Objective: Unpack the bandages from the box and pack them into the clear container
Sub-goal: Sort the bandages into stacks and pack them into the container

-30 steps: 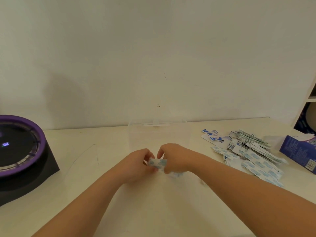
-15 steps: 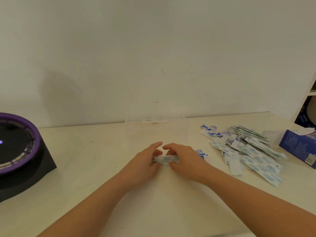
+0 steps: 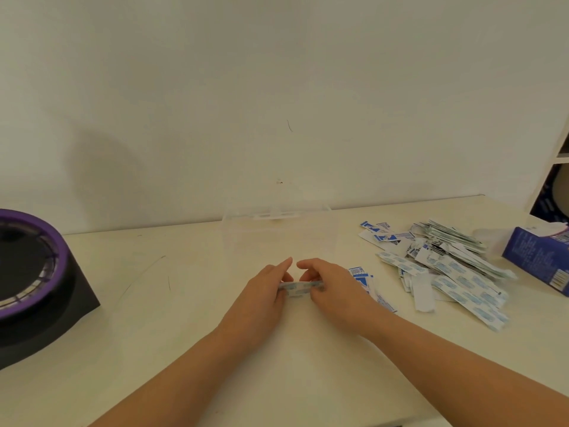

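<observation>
Blue-and-white wrapped bandages, a small stack (image 3: 300, 288), lie lengthwise between the two hands on the cream table (image 3: 184, 349). The left hand (image 3: 264, 292) pinches one end and the right hand (image 3: 335, 288) the other, forefingers raised and nearly meeting above it. A second ago the hands were bunched tight around a crumpled clump; since then they have drawn apart and the strips have been laid level, edge down on the table. To my reading the stack is being squared up for packing, and nothing has gone into the container yet.

Just right of the right hand lie a few stray bandages (image 3: 361, 277), touching or nearly touching the wrist. Directly beyond the hands stands the clear container (image 3: 277, 212), open-topped and hard to see against the table; as far as can be told it holds nothing. No object lies between stack and container, though its near wall must be cleared by lifting.

Farther right is the main heap of loose bandages (image 3: 446, 266), and beyond that the dark blue box (image 3: 535, 257) with its flap open. Well apart at far left sits a black device with a purple rim (image 3: 30, 272).
</observation>
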